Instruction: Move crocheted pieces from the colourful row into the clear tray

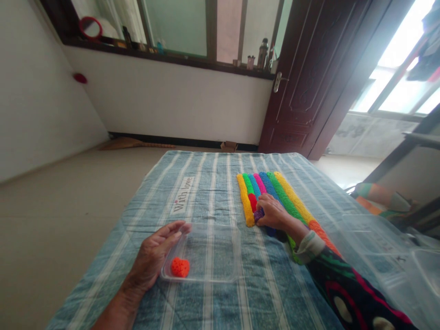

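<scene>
My left hand (154, 254) rests on the left rim of a clear plastic tray (220, 261), fingers stretched out along its edge. A red lump of foam clay (180, 267) lies in the tray's near left corner. My right hand (273, 213) is closed in a pinch on a purple piece of clay (258, 214) at the near end of a row of coloured clay strips (271, 192). The strips lie side by side: yellow, green, blue, pink, blue, green, yellow, with a red bit and an orange end.
A blue striped cloth (206, 192) printed "With love" covers the table. Clear plastic boxes (395, 256) stand at the right edge. Beyond are a bare floor, a white wall, a dark wooden door (309, 78) and a window sill with small bottles.
</scene>
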Demonstrator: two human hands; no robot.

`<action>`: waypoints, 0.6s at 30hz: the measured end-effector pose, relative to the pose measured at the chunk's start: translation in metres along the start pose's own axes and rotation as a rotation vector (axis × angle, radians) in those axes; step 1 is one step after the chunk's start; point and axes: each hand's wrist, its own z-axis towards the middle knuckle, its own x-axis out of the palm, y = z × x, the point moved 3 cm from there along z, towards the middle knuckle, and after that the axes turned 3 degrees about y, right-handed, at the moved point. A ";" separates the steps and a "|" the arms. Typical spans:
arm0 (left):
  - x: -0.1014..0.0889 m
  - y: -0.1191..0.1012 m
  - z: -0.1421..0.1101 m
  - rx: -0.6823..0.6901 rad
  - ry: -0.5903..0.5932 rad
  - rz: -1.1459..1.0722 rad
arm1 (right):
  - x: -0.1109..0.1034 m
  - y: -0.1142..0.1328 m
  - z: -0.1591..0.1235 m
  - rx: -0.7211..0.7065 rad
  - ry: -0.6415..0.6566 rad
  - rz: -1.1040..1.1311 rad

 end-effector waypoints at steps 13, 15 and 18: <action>-0.001 0.001 0.000 -0.022 0.010 -0.011 | -0.002 -0.002 0.001 -0.017 -0.038 0.028; -0.001 0.002 0.000 -0.023 0.011 -0.011 | -0.002 -0.003 0.001 -0.015 -0.051 0.038; -0.001 0.004 0.001 -0.019 0.013 -0.011 | -0.005 -0.004 0.001 -0.010 -0.080 0.057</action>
